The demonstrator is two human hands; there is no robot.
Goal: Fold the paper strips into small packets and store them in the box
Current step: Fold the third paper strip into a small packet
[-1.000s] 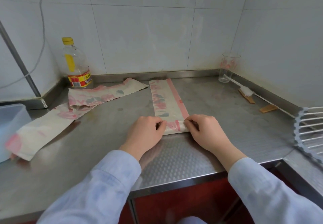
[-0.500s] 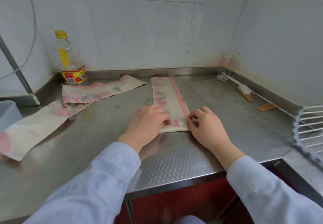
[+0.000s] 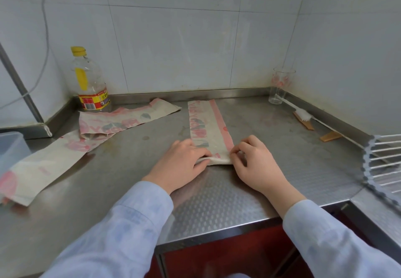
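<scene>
A cream paper strip with pink print (image 3: 206, 126) lies lengthwise on the steel counter, its near end rolled into a small fold. My left hand (image 3: 180, 165) pinches the left side of that fold, and my right hand (image 3: 253, 165) pinches its right corner. Two more printed strips lie to the left: one (image 3: 121, 121) near the bottle, and a longer one (image 3: 41, 167) reaching to the left edge. A translucent plastic box (image 3: 10, 149) stands at the far left, partly cut off by the frame.
A bottle with a yellow cap (image 3: 91, 82) stands in the back left corner. A drinking glass (image 3: 280, 87) and a brush (image 3: 303, 117) sit along the right wall. A white wire rack (image 3: 384, 165) lies at the right. The counter's front edge (image 3: 217, 230) is close to me.
The folded near end of the strip has been turned over again and sits slightly farther up the strip. Both hands shifted with it and still hold the fold.
</scene>
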